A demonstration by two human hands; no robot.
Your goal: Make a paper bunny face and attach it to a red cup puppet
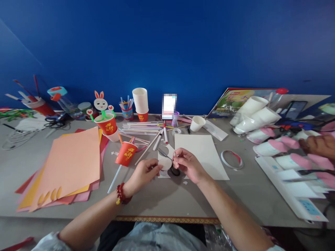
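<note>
My left hand (148, 171) pinches a rounded white paper cutout (165, 164) between thumb and fingertips. Close beside it, my right hand (188, 165) is closed on a small paper cutout (176, 156) with a dark outline and some red; its exact shape is partly hidden by the fingers. Scissors (175, 171) with dark handles lie on the table under the hands, partly covered by the cutout. Around them are white paper scraps (170, 150). A red paper cup (126, 153) with straws lies tilted to the left of my hands.
Coloured paper sheets (75, 164) are piled at left, near a cup with a rabbit figure (101, 104). White paper (199, 153) and a tape roll (231, 159) lie right. Another person's hand (320, 146) is at far right, by pink-and-white cups (269, 147).
</note>
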